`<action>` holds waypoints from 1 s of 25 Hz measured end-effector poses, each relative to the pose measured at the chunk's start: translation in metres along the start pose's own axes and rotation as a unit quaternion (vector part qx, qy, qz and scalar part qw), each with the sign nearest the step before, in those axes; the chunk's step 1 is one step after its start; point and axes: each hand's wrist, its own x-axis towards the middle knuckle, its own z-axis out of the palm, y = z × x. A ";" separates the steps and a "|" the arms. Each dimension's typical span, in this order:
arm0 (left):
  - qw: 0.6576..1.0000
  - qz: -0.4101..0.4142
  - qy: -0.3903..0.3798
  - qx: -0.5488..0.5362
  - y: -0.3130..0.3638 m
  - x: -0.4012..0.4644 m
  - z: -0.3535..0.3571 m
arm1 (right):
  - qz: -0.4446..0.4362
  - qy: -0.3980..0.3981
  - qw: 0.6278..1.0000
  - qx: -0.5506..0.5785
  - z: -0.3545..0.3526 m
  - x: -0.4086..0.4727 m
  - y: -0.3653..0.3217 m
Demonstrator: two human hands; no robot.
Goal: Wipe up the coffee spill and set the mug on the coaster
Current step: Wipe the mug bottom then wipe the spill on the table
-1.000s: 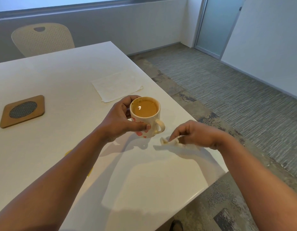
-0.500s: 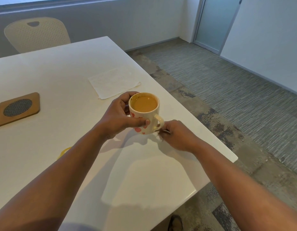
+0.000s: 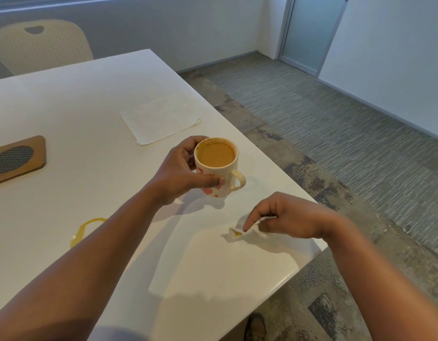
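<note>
My left hand grips a cream mug with pink hearts, full of milky coffee, and holds it just above the white table. To its right, my right hand pinches a small crumpled tissue with a brown stain, its tip touching the table near the right edge. A yellowish coffee spill lies left of my left forearm, which partly hides it. The wooden coaster with a dark mesh centre sits at the far left.
A flat white napkin lies beyond the mug. A cream perforated chair stands at the table's far side. The table edge runs close on the right, with carpet and a door beyond. A shoe shows below.
My right hand drew back from the mug's base toward me and to the right, with the stained tissue. The mug stayed in my left hand, nearly still.
</note>
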 end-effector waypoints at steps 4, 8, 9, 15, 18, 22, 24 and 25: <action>1.000 -0.003 -0.010 -0.005 -0.003 0.007 0.011 | 0.031 0.062 0.991 0.118 -0.019 -0.012 0.017; 1.000 -0.012 -0.009 -0.004 -0.007 0.015 0.024 | 0.047 0.131 0.965 0.221 -0.017 -0.014 0.029; 1.000 -0.014 -0.007 -0.002 -0.008 0.016 0.027 | 0.049 0.135 0.962 0.232 -0.015 -0.015 0.030; 1.000 -0.022 -0.008 0.004 -0.013 0.020 0.036 | 0.065 0.136 0.959 0.240 -0.012 -0.014 0.032; 1.000 -0.026 -0.007 0.007 -0.016 0.021 0.038 | 0.080 0.134 0.959 0.235 -0.011 -0.015 0.030; 0.999 -0.032 -0.008 0.009 -0.018 0.023 0.038 | 0.089 0.132 0.958 0.236 -0.011 -0.014 0.031; 0.999 -0.034 -0.007 0.012 -0.018 0.023 0.038 | 0.088 0.129 0.958 0.242 -0.012 -0.014 0.032; 0.999 -0.036 -0.006 0.013 -0.018 0.023 0.038 | 0.087 0.128 0.957 0.245 -0.012 -0.014 0.033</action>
